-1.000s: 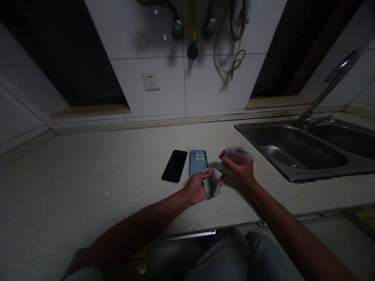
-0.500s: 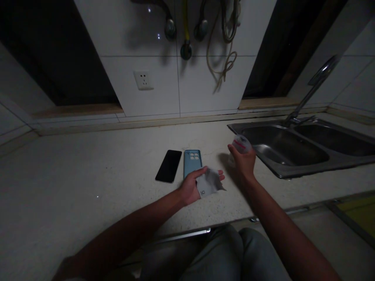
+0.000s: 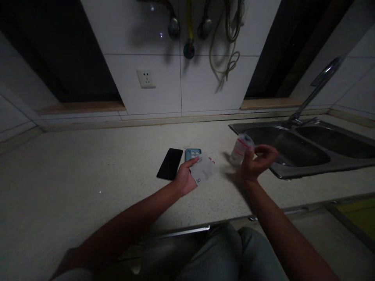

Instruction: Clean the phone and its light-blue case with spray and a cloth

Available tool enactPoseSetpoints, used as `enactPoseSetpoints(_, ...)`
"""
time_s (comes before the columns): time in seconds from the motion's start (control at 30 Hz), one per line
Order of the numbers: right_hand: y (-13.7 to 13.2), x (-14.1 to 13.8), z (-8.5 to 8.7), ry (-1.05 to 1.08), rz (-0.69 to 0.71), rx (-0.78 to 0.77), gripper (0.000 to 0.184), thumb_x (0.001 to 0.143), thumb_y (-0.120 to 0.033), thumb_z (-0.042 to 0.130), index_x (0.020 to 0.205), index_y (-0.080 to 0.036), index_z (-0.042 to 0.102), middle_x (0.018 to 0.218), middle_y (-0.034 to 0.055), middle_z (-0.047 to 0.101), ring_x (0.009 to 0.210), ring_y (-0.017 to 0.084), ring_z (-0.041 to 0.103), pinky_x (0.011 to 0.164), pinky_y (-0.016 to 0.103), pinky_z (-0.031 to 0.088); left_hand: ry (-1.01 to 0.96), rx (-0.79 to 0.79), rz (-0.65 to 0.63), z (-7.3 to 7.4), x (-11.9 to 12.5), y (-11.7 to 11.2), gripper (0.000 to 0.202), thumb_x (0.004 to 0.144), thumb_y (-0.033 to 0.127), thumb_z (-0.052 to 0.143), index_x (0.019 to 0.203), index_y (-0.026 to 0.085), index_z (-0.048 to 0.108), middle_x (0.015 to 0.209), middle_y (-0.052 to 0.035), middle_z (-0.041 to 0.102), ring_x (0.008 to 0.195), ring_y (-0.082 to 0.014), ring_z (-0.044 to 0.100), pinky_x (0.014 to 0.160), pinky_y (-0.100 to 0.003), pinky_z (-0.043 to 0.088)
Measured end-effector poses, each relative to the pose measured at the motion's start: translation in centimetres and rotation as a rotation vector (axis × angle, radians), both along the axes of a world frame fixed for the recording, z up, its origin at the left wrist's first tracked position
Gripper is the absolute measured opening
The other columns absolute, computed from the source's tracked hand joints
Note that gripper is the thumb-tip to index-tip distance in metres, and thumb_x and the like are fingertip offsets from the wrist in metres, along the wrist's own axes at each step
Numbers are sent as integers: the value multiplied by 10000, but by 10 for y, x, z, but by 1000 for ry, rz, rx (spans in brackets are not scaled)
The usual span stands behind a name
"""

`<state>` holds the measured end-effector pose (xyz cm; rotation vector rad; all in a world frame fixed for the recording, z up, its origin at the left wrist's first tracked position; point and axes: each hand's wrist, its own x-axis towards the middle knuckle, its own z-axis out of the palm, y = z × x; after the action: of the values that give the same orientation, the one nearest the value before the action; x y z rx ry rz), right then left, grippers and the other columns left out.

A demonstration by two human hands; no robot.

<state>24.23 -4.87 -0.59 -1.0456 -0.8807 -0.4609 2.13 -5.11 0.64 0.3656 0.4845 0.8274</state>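
My left hand (image 3: pixel 185 178) grips a small grey cloth (image 3: pixel 202 170) and holds it over the lower part of a blue phone case (image 3: pixel 192 153) lying on the pale countertop (image 3: pixel 88 175). A black phone (image 3: pixel 170 169) lies face up just left of the case. My right hand (image 3: pixel 258 162) hovers with fingers loosely curled and nothing in them. It is right beside a small clear plastic bag with a red strip (image 3: pixel 240 148), which rests on the counter near the sink's edge.
A steel double sink (image 3: pixel 295 146) with a tall tap (image 3: pixel 319 84) fills the right side. A wall socket (image 3: pixel 146 79), pipes and a hanging hose (image 3: pixel 227 50) are on the tiled wall behind. My knees show below the counter edge.
My right hand carried the clear bag to the right, set it down by the sink and let go. My left hand lifted the cloth up over the blue case.
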Motion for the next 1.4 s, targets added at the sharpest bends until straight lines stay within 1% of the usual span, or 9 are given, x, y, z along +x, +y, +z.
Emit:
enactPoseSetpoints(0.07,-4,-10,-6,-202,120,-66,210,836,-379,636,845,-220,500,748,-19,479,648,145,485,672,336,455,12,9,61,2,-1,3,257,879,224,566,1064,83,675,1089,-157,721,1118,-268,664,1014,-403,493)
enactPoseSetpoints(0.17,-7,-30,-12,-442,457,-275,116,855,-294,618,839,-217,533,669,-25,483,569,134,467,562,301,421,24,20,113,5,-3,6,236,879,227,570,1035,87,680,1075,-157,706,1087,-264,665,970,-392,522)
enactPoseSetpoints(0.3,-5,-46,-14,-250,746,-581,437,832,-393,683,1200,-200,545,966,45,605,646,129,546,582,286,464,76,84,96,13,-3,1,235,895,210,570,1099,168,679,1088,-85,683,964,-229,676,938,-477,548)
enactPoseSetpoints(0.43,-4,-45,-16,-276,1012,-816,345,846,-422,663,1091,-180,678,821,26,665,679,151,597,622,276,468,106,144,-54,17,-4,-6,230,917,246,578,1115,184,675,1192,-89,629,938,-206,661,897,-509,572)
enactPoseSetpoints(0.57,-5,-43,-15,-212,1048,-770,262,860,-415,637,864,-176,745,786,42,715,716,174,628,665,295,478,135,198,-108,16,-6,-7,269,938,297,560,1167,194,656,1275,-118,578,984,-222,653,849,-490,600)
enactPoseSetpoints(0.67,-5,-44,-12,-74,1060,-791,296,841,-462,675,842,-177,754,777,43,723,699,174,624,635,290,477,183,242,-81,16,-6,-6,232,938,301,573,1122,187,658,1290,-119,569,1016,-225,646,843,-462,609)
enactPoseSetpoints(1.0,-3,-45,-14,308,1499,-946,527,692,-359,860,1164,-196,692,911,51,750,783,156,680,769,322,536,212,340,-14,7,-7,1,287,917,404,623,1115,198,596,1362,-122,506,945,-215,685,723,-433,644)
enactPoseSetpoints(1.23,-1,-44,-15,377,1478,-927,516,667,-367,877,1113,-175,704,985,89,764,835,175,701,797,333,553,272,408,51,7,-6,2,388,896,382,657,1246,227,594,1513,-128,421,1080,-256,663,759,-391,642)
enactPoseSetpoints(1.4,-4,-43,-15,346,1470,-951,552,701,-374,853,1178,-156,680,896,70,759,727,159,687,688,309,544,303,456,82,4,-6,0,430,881,379,679,1286,251,619,1539,-104,414,1218,-307,596,810,-383,631)
